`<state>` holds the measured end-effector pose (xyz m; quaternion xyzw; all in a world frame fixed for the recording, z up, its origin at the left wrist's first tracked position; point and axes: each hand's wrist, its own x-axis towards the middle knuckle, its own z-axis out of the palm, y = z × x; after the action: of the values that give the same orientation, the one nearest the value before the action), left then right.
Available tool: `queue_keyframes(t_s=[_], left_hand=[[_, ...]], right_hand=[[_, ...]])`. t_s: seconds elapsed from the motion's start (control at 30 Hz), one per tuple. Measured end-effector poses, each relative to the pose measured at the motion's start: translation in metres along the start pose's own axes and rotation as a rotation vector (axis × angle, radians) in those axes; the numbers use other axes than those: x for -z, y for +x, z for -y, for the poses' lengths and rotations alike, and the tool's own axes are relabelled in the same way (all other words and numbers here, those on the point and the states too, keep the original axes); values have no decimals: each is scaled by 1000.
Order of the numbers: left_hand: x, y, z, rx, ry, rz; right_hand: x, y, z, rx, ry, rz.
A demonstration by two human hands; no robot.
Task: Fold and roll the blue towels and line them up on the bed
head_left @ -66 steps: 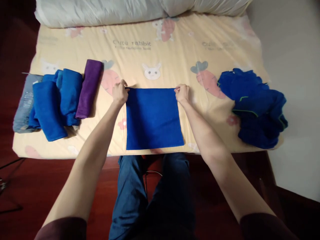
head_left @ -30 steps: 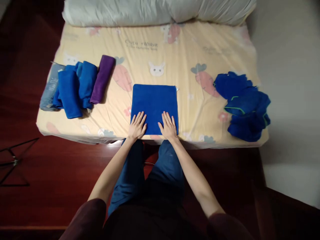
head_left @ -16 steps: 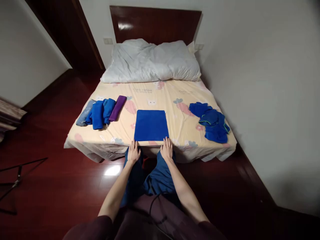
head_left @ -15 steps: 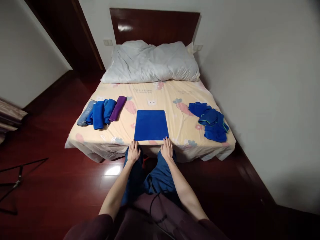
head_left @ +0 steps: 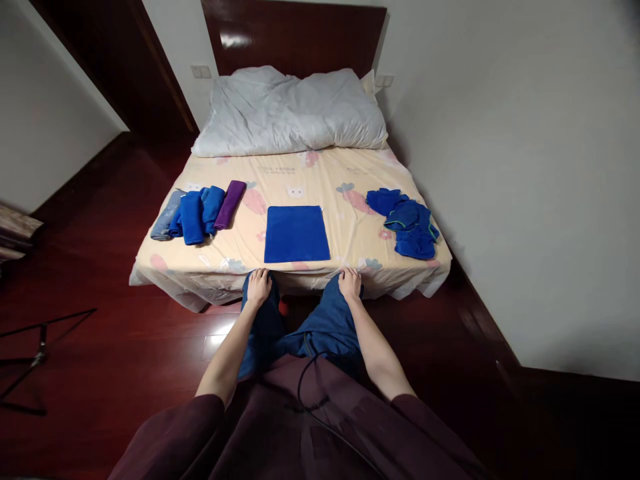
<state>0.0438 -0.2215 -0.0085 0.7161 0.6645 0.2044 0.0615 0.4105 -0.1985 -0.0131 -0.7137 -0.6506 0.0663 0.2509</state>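
Observation:
A blue square towel (head_left: 297, 235) lies spread flat near the front edge of the bed. Below its left corner, my left hand (head_left: 259, 287) rests on my left knee, fingers laid over it and holding nothing. My right hand (head_left: 351, 284) lies on my right knee, also empty, to the right of the towel's near corner. Neither hand touches the towel. On the left of the bed are rolled towels: a grey-blue one (head_left: 167, 217), blue ones (head_left: 192, 220) and a purple one (head_left: 231, 205). A crumpled heap of blue cloths (head_left: 411, 227), some green-edged, sits on the right.
The bed (head_left: 305, 183) has a cream patterned sheet, with a pale bunched quilt (head_left: 290, 113) against the dark headboard (head_left: 300, 37). A wall (head_left: 525, 167) runs along the right. Black stand legs (head_left: 40, 347) reach over the floor at left.
Both hands have come back off the towel's near edge onto my knees, the right one moving outward. The towel stays flat on the bed. The camera view has shifted slightly.

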Motion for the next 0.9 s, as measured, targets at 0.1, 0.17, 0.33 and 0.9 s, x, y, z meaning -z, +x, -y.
queue_keyframes(t_s=[0.1,0.17,0.33,0.9], left_hand=[[2,7,2,-35,-24,12],[1,11,4,-68,-51,-2],[-10,27,11,-154,-133,-70],[-37,81,30,-6,-239,38]], right_hand=[[-3,3,4,41,38,-26],[-7,8,8,94,74,-52],[-17,22,17,193,216,-102],[-45,64,30,128,256,176]])
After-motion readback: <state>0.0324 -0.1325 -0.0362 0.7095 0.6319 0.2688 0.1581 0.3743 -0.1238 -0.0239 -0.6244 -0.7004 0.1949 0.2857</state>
